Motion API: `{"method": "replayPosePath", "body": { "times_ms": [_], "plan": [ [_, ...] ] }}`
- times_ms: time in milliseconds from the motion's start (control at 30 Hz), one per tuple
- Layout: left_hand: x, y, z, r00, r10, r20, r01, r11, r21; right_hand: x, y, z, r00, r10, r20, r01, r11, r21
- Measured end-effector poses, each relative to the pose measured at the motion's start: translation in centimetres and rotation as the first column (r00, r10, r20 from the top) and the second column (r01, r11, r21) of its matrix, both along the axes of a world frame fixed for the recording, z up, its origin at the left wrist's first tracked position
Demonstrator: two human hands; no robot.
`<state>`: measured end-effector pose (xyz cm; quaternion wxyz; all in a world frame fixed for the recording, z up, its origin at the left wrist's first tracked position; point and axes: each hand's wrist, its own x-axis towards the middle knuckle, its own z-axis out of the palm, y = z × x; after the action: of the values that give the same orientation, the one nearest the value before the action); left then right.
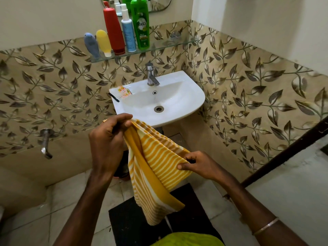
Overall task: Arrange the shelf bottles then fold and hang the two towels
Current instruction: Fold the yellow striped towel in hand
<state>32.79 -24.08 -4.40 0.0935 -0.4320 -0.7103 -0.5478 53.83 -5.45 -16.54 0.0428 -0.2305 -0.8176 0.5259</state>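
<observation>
Both hands' fingers (pixel 184 165) around towel (pixel 156 167)

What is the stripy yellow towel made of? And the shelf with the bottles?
The towel looks like soft woven cloth, probably cotton: it droops and creases between the left hand and right hand. The shelf looks like clear glass: the leafy tiles show through it.

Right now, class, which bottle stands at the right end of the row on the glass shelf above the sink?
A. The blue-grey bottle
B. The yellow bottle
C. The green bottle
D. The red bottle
C: the green bottle is the last one on the right of the glass shelf, with the white and blue pump bottle and the red bottle to its left.
</observation>
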Motion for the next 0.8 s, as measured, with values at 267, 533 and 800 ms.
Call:
{"method": "replayPosePath", "body": {
  "times_ms": [267, 533, 800],
  "plan": [
    [-1.2, -0.6, -0.2, 1.0, 0.008, -0.019, -0.008, 1.0, -0.027, 1.5, 2.0, -0.2, 0.977, -0.18, -0.111, 0.202, 0.948, 0.244],
    [-3.5, -2.2, -1.6, 0.997, -0.073, -0.017, 0.069, 0.986, -0.15, 1.2, 5.4, 3.8, 0.97, -0.241, -0.031, 0.218, 0.807, 0.549],
    [-6.7, -3.7, -3.4, 0.981, -0.032, -0.194, -0.047, 0.918, -0.393, -0.6, 5.4, 8.9, 0.972, -0.231, -0.042, 0.197, 0.708, 0.678]
  ]
}}
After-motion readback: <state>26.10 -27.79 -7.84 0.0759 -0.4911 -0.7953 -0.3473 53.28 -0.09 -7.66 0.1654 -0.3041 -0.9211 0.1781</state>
